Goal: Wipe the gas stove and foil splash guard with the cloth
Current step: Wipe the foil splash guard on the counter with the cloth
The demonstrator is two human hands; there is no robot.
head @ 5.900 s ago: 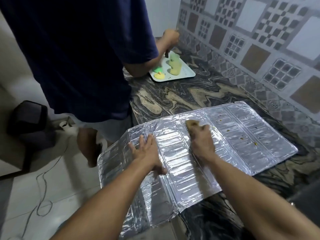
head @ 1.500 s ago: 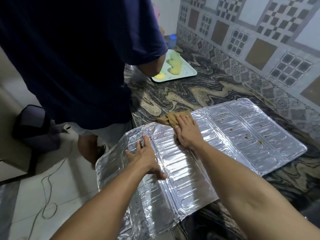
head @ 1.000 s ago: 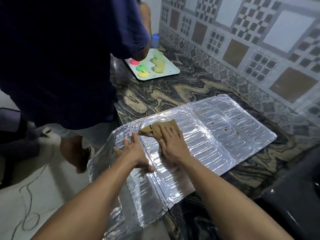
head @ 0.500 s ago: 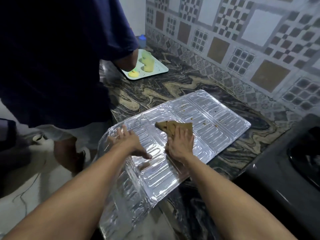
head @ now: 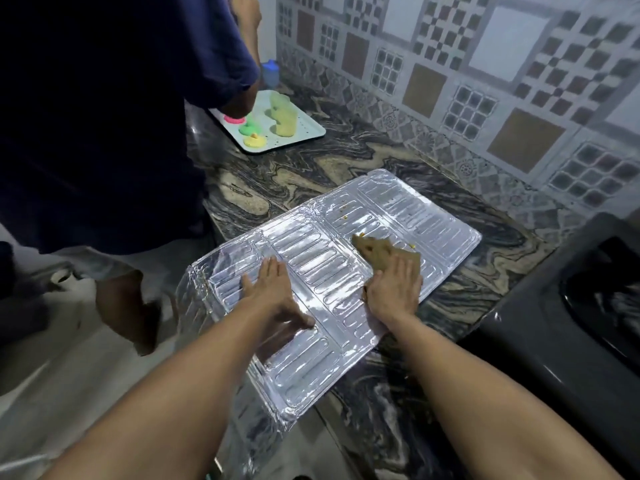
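We've got our left hand (head: 273, 292) flat, fingers straight, pinning the foil splash guard (head: 311, 258). Our right hand (head: 394, 289) presses the brown cloth (head: 377, 251) down, fingers straight, beside yellow crumbs.

- foil splash guard (head: 311, 258): thin metal foil, bright and glossy, embossed with ribs
- cloth (head: 384, 252): brown fabric, matt, soft
- bench (head: 346, 157): polished swirl-veined stone
- gas stove (head: 568, 327): dark, smooth, glossy top
- wall tiles (head: 485, 64): patterned, slight sheen
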